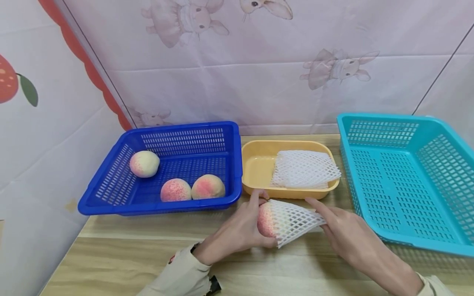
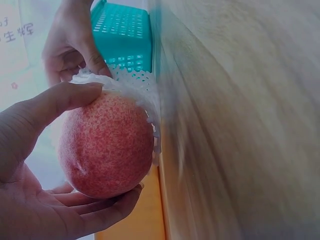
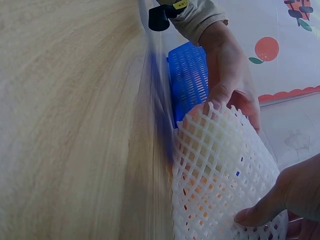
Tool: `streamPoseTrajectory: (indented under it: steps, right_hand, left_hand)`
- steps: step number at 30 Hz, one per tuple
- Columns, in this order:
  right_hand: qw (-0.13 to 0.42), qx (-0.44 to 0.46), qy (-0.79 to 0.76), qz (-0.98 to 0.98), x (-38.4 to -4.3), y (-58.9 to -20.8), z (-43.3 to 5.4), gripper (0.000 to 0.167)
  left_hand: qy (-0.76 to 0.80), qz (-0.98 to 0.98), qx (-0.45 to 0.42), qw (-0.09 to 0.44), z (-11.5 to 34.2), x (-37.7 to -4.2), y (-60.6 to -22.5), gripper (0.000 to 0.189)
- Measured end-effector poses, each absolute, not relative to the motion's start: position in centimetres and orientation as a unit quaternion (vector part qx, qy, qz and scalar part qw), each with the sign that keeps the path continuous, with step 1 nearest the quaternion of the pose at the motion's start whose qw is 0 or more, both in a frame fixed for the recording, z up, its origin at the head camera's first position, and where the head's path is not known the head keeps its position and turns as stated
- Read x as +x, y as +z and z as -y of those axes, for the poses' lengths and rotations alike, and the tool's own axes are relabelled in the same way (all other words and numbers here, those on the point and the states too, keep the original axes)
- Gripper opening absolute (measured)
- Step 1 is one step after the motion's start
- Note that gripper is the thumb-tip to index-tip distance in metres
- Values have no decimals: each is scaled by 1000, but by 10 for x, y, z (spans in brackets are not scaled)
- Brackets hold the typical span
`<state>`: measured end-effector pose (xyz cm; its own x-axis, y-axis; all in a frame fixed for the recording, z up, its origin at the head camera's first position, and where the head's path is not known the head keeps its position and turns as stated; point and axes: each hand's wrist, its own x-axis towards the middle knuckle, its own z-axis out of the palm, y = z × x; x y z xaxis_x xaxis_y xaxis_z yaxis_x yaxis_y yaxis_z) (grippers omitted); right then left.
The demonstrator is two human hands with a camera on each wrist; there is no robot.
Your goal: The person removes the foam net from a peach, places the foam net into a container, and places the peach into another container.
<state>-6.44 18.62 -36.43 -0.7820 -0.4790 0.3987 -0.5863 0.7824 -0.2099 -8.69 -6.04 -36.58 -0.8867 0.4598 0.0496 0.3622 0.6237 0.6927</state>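
Note:
My left hand (image 1: 240, 228) grips a pink and cream peach (image 2: 107, 145), thumb on one side and fingers curled under the other. A white foam net sleeve (image 1: 296, 220) covers the peach's right half, and its pink end sticks out bare toward the left palm. With the right hand (image 1: 346, 232) I pinch the narrow, gathered end of the sleeve. In the right wrist view, the right thumb (image 3: 260, 210) lies on the mesh and the peach shows pale through the holes. Both hands are low over the table, in front of the yellow tray (image 1: 255, 164).
More flat foam net sleeves (image 1: 305, 168) lie in the yellow tray's right part. At left, a dark blue basket (image 1: 177, 160) holds peaches (image 1: 208, 186). A turquoise basket (image 1: 403, 185) stands at right on the wooden table (image 1: 148, 255). A printed sheet (image 1: 259, 82) hangs behind.

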Motion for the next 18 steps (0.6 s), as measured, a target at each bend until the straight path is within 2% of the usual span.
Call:
streamPoseTrajectory:
  steps: [8, 18]
  right_hand:
    - [149, 289, 179, 929, -64, -363, -186, 69]
    - [136, 300, 195, 924, -64, -361, -186, 64]
  left_hand:
    - [362, -900, 234, 61, 65, -86, -366, 76]
    - [366, -897, 241, 50, 68, -84, -365, 76]
